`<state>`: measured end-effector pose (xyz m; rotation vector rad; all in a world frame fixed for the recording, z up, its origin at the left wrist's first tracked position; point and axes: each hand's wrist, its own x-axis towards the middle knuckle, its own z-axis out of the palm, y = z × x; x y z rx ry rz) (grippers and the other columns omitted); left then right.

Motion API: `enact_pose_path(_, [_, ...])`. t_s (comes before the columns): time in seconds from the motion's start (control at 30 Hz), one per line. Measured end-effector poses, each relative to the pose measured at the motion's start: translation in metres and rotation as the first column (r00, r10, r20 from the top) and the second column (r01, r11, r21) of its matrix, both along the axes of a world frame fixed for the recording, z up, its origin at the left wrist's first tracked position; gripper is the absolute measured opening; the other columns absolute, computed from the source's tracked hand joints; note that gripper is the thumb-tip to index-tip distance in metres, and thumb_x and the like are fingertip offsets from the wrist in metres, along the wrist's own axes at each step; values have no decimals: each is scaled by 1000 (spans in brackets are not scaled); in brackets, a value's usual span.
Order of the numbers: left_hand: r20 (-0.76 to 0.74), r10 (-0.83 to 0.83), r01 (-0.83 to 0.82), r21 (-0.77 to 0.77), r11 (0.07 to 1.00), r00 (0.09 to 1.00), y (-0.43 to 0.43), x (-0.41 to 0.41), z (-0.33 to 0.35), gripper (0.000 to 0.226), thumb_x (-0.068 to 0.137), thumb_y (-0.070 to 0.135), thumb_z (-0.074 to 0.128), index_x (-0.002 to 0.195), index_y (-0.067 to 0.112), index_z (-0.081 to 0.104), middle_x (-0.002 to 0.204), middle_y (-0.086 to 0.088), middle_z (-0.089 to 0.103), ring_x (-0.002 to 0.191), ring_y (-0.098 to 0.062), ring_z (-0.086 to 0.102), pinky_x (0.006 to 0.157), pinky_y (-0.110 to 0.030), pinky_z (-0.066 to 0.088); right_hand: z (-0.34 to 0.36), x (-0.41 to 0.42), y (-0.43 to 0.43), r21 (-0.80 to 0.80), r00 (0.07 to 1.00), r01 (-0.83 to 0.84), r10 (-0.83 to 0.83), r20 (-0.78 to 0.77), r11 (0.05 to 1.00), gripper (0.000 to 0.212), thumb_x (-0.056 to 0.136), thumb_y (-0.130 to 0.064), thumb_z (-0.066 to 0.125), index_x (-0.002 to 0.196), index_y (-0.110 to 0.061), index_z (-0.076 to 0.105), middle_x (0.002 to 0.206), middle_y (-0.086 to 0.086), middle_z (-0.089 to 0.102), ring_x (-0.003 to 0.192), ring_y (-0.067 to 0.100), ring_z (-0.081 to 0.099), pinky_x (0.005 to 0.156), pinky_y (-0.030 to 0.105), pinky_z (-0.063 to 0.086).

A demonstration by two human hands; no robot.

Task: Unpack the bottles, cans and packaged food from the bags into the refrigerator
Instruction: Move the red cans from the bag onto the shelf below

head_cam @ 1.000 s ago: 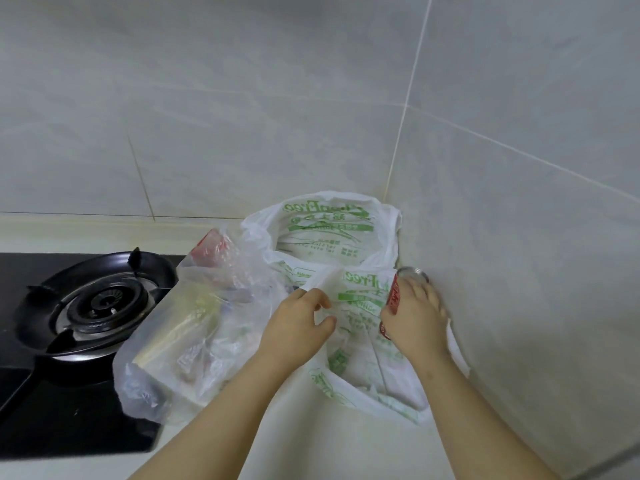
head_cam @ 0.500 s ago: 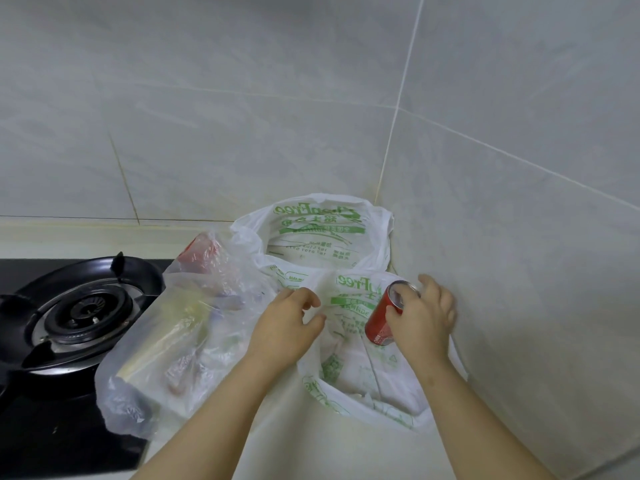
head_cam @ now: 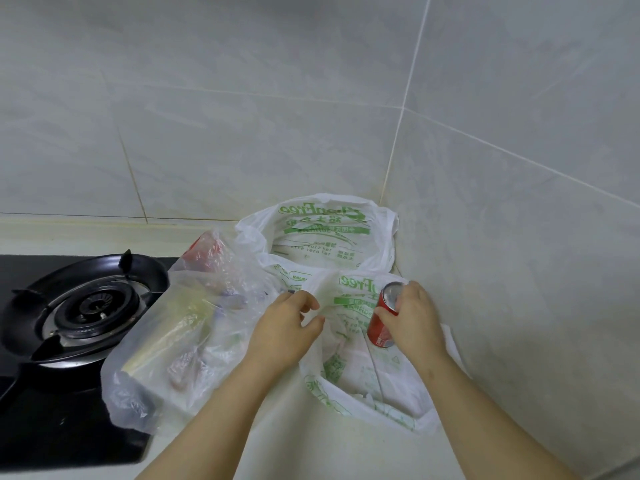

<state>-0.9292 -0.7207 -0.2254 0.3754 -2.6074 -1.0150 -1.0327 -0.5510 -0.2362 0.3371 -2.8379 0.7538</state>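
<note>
Whereas the red can (head_cam: 382, 317) was upright a second ago, the right hand (head_cam: 414, 320) is gripping it tilted, clearing the white bag (head_cam: 325, 375) beneath. The left hand (head_cam: 284, 327) is pinching its rim, steadying extraction.

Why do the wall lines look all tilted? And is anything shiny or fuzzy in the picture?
Head view: the wide lens splays the tile lines; soft, even light, faint shadows; the red can in the right hand glints on top; things inside the clear bag look fuzzy through crinkled plastic.
</note>
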Motion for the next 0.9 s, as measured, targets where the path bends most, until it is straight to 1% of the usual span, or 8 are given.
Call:
enact_pose_path(0.1, [0,9,-9,5,1000,1000,-1,1,0,20,88,29,58,107,23,59,102,9,53,87,-6,51,73,-18,37,1,3,0,-190,999,0,9,47,982,40,80,-20,72,103,-8,43,113,14,56,99,29,56,72,33,44])
enact_pose_path(0.23, [8,8,-8,-8,1000,1000,0,1,4,21,89,29,57,108,22,58,104,9,54,87,-6,52,74,-19,39,8,0,2,-198,985,-69,98,140,978,74,77,-16,75,139,-20,35,126,10,43,114,25,48,91,32,42])
enact_pose_path(0.4, [14,-1,2,-11,1000,1000,4,0,7,21,89,29,57,109,23,58,104,9,53,89,-7,53,77,-20,41,0,5,5,-232,974,-106,148,173,967,47,73,-9,73,113,-17,48,110,12,50,88,22,50,58,18,39])
enact_pose_path(0.53, [-4,-4,4,-13,1000,1000,9,1,8,21,88,28,58,109,23,59,104,8,54,88,-7,53,74,-18,37,0,16,11,-456,994,-8,55,91,890,42,70,-8,73,99,-24,48,99,2,56,89,21,57,64,26,46])
enact_pose_path(0.63, [-41,24,-22,50,999,999,11,-2,8,22,88,23,58,110,22,59,108,7,55,92,-8,53,75,-18,37,14,32,9,-740,990,50,67,128,671,37,75,-7,71,89,-32,48,93,-9,54,90,19,60,74,42,56])
enact_pose_path(0.73, [-91,103,-83,203,976,991,14,-4,12,30,90,21,57,120,20,56,116,8,53,103,-9,53,82,-19,36,36,42,5,-919,957,164,169,237,359,31,83,-7,66,94,-29,47,101,-6,50,90,19,63,64,39,59])
enact_pose_path(0.83, [-106,151,-90,436,896,983,17,-4,21,38,94,26,51,131,21,49,128,7,53,114,-13,53,94,-28,42,50,47,4,-942,917,247,259,303,228,26,89,-15,59,110,-18,44,103,4,52,88,21,63,57,33,58])
enact_pose_path(0.9, [-113,158,-55,618,784,981,18,1,30,37,95,29,47,132,25,46,124,0,56,106,-15,56,88,-37,51,54,50,0,-934,885,299,310,348,194,27,90,-22,55,114,-14,46,103,11,56,87,25,64,58,35,57])
